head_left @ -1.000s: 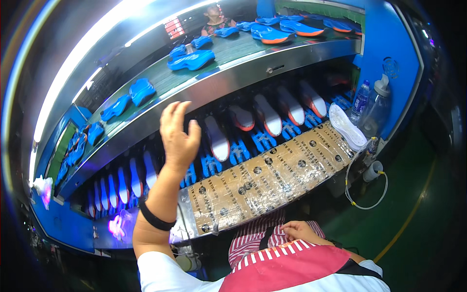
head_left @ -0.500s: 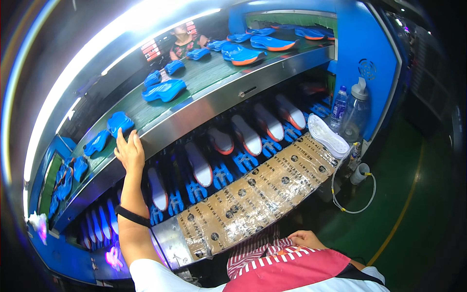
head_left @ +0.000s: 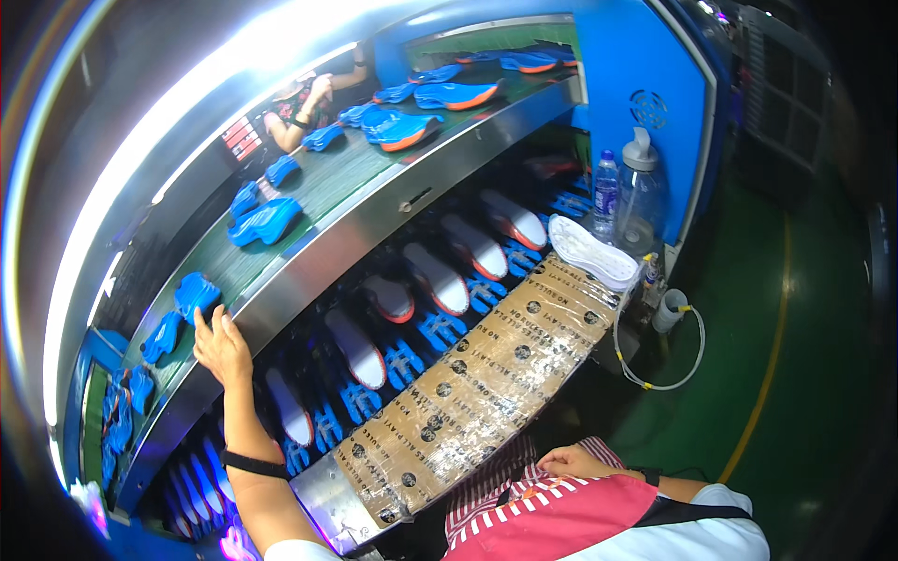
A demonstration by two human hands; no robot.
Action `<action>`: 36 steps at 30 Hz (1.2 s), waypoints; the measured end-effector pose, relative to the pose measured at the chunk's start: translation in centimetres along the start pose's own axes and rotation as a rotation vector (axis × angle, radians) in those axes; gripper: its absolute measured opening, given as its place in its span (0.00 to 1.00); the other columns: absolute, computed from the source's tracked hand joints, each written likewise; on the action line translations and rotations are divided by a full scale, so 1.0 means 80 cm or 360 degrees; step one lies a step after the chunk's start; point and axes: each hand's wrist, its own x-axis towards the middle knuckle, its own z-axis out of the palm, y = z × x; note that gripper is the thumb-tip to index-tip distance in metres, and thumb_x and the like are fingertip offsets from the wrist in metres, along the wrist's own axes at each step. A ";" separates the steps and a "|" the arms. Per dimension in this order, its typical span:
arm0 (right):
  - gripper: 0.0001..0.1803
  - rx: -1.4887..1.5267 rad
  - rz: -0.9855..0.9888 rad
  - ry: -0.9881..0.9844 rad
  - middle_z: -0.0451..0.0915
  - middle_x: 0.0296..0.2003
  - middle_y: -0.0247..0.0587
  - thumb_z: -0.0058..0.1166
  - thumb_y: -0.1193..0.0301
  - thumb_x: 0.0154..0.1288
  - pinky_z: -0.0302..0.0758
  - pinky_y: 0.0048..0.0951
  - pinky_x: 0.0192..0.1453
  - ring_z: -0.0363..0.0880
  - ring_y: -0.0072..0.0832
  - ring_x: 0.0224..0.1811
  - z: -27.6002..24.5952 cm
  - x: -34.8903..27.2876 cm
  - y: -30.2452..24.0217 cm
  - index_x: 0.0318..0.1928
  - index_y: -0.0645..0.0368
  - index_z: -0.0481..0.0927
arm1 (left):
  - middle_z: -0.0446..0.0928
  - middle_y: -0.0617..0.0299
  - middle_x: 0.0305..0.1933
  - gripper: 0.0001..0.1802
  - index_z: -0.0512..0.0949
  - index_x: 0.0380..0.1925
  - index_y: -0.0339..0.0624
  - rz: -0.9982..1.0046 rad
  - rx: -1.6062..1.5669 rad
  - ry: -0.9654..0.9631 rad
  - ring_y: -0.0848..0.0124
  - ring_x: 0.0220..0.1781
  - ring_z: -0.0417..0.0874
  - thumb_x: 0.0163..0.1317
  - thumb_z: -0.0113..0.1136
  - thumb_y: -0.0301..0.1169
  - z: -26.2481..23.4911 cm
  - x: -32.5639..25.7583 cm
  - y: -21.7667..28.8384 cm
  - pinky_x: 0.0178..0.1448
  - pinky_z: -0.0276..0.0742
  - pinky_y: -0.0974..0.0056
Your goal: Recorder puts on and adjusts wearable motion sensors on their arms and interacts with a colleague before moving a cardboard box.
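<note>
My left hand (head_left: pixel 223 350) reaches over the metal edge of the upper conveyor belt, fingers spread. Its fingertips are at the near end of a blue shoe sole (head_left: pixel 196 295), touching it or nearly so. Another blue sole (head_left: pixel 163 338) lies just left of that one, and a further blue sole (head_left: pixel 266 222) is up the belt to the right. My right hand (head_left: pixel 571 462) rests low against my red and striped apron (head_left: pixel 585 510). Its fingers are curled in, and whatever they hold is hidden.
Below the belt, white soles with red rims (head_left: pixel 436 279) stand on blue holders. A taped cardboard sheet (head_left: pixel 486 374) covers the near ledge. At its right end are a white sole (head_left: pixel 591 252), a small bottle (head_left: pixel 605 196) and a large clear jug (head_left: pixel 640 192). Across the belt stands another person (head_left: pixel 304 112).
My view has turned, so the machine sits farther left in it. My left hand stays beside the same blue sole. Across the belt, the other person's arms have come up into sight.
</note>
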 end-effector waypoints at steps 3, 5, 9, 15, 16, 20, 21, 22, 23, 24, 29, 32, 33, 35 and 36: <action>0.11 -0.0009 -0.0065 0.0039 0.77 0.22 0.32 0.50 0.70 0.60 0.67 0.16 0.26 0.71 0.11 0.21 0.004 0.000 0.011 0.38 0.64 0.77 | 0.59 0.50 0.60 0.19 0.72 0.48 0.50 0.0003 0.0007 -0.0020 0.55 0.58 0.63 0.63 0.35 0.42 0.010 -0.001 0.005 0.58 0.56 0.51; 0.10 0.0134 -0.0199 0.0035 0.77 0.20 0.32 0.50 0.69 0.60 0.67 0.16 0.23 0.71 0.12 0.19 0.004 0.009 0.028 0.37 0.63 0.77 | 0.62 0.49 0.58 0.20 0.72 0.47 0.50 0.0074 -0.0036 0.0006 0.52 0.54 0.67 0.63 0.35 0.43 0.011 0.005 0.003 0.55 0.61 0.51; 0.11 -0.0067 -0.0024 -0.0072 0.78 0.25 0.32 0.48 0.69 0.60 0.69 0.16 0.30 0.74 0.15 0.26 0.004 0.010 0.011 0.39 0.61 0.77 | 0.64 0.50 0.57 0.21 0.73 0.48 0.54 0.0115 0.0058 0.0017 0.50 0.50 0.71 0.63 0.33 0.45 0.021 0.002 -0.026 0.50 0.67 0.52; 0.08 -0.0131 -0.0238 0.0422 0.77 0.23 0.32 0.48 0.72 0.58 0.70 0.18 0.30 0.72 0.15 0.23 -0.006 0.003 0.001 0.36 0.62 0.78 | 0.65 0.56 0.57 0.22 0.71 0.49 0.63 0.0073 0.0215 -0.0048 0.53 0.50 0.72 0.64 0.29 0.48 0.030 0.007 -0.028 0.48 0.67 0.51; 0.09 -0.0151 -0.0482 0.0625 0.79 0.23 0.38 0.49 0.69 0.55 0.72 0.23 0.27 0.77 0.21 0.22 -0.011 0.010 0.014 0.33 0.60 0.79 | 0.65 0.56 0.57 0.22 0.71 0.49 0.64 0.0071 0.0242 -0.0036 0.53 0.50 0.72 0.64 0.28 0.49 0.032 0.004 -0.026 0.49 0.66 0.51; 0.07 0.0273 -0.0431 0.1005 0.74 0.19 0.32 0.45 0.75 0.58 0.66 0.18 0.20 0.69 0.15 0.17 -0.068 0.008 -0.014 0.32 0.62 0.77 | 0.64 0.56 0.58 0.22 0.70 0.50 0.64 0.0022 0.0159 -0.0105 0.53 0.52 0.70 0.64 0.29 0.49 0.038 0.009 -0.023 0.52 0.64 0.51; 0.07 0.0279 -0.0416 0.1083 0.73 0.18 0.31 0.45 0.74 0.58 0.65 0.17 0.19 0.68 0.14 0.16 -0.086 0.007 -0.025 0.33 0.61 0.76 | 0.64 0.55 0.58 0.22 0.70 0.50 0.65 0.0020 0.0238 -0.0088 0.53 0.52 0.70 0.64 0.29 0.50 0.035 0.009 -0.028 0.52 0.64 0.52; 0.07 0.0220 -0.0453 0.1183 0.73 0.17 0.31 0.45 0.73 0.59 0.64 0.17 0.18 0.67 0.13 0.15 -0.103 0.006 -0.032 0.33 0.60 0.77 | 0.65 0.54 0.58 0.22 0.70 0.50 0.65 0.0036 0.0210 -0.0067 0.53 0.52 0.70 0.63 0.29 0.50 0.036 0.010 -0.036 0.51 0.65 0.52; 0.07 0.0231 -0.0492 0.1289 0.73 0.17 0.31 0.45 0.73 0.59 0.64 0.17 0.17 0.67 0.14 0.14 -0.120 0.001 -0.039 0.32 0.60 0.76 | 0.65 0.54 0.57 0.23 0.71 0.50 0.64 0.0041 0.0216 -0.0067 0.53 0.52 0.70 0.63 0.28 0.50 0.035 0.011 -0.033 0.51 0.65 0.52; 0.07 0.0224 -0.0555 0.1366 0.73 0.17 0.31 0.45 0.73 0.59 0.63 0.17 0.17 0.67 0.14 0.14 -0.139 -0.002 -0.042 0.32 0.60 0.76 | 0.65 0.54 0.57 0.23 0.71 0.50 0.64 0.0038 0.0228 -0.0070 0.53 0.52 0.70 0.63 0.28 0.50 0.035 0.011 -0.034 0.50 0.65 0.52; 0.06 0.0204 -0.0676 0.1887 0.72 0.17 0.29 0.46 0.74 0.58 0.62 0.15 0.19 0.65 0.12 0.16 -0.229 -0.050 -0.059 0.32 0.59 0.77 | 0.65 0.51 0.57 0.24 0.71 0.50 0.63 0.0075 0.0205 -0.0046 0.52 0.51 0.71 0.64 0.26 0.50 0.038 0.011 -0.029 0.50 0.66 0.51; 0.07 0.0367 -0.0660 0.1999 0.72 0.18 0.30 0.46 0.74 0.58 0.61 0.15 0.17 0.64 0.13 0.14 -0.255 -0.076 -0.074 0.33 0.61 0.77 | 0.66 0.51 0.56 0.22 0.71 0.50 0.62 0.0107 0.0210 0.0015 0.52 0.50 0.72 0.64 0.28 0.49 0.036 0.008 -0.036 0.48 0.68 0.52; 0.07 0.0369 -0.0622 0.1974 0.71 0.18 0.29 0.45 0.73 0.58 0.60 0.15 0.17 0.64 0.13 0.14 -0.255 -0.080 -0.072 0.34 0.61 0.77 | 0.66 0.52 0.55 0.22 0.70 0.50 0.63 0.0112 0.0212 -0.0002 0.52 0.49 0.72 0.64 0.28 0.49 0.038 0.008 -0.040 0.48 0.68 0.52; 0.08 0.0375 -0.0553 0.1904 0.70 0.19 0.28 0.44 0.73 0.59 0.60 0.13 0.18 0.63 0.12 0.15 -0.247 -0.082 -0.064 0.35 0.62 0.76 | 0.67 0.54 0.55 0.22 0.69 0.51 0.65 0.0115 0.0234 -0.0031 0.51 0.48 0.73 0.64 0.29 0.49 0.046 0.008 -0.044 0.46 0.69 0.51; 0.08 0.0385 -0.0506 0.1869 0.70 0.19 0.29 0.43 0.74 0.59 0.60 0.13 0.17 0.63 0.12 0.15 -0.240 -0.079 -0.059 0.35 0.62 0.76 | 0.68 0.53 0.54 0.21 0.69 0.50 0.65 0.0111 0.0200 -0.0022 0.50 0.47 0.73 0.64 0.30 0.49 0.047 0.009 -0.039 0.46 0.69 0.50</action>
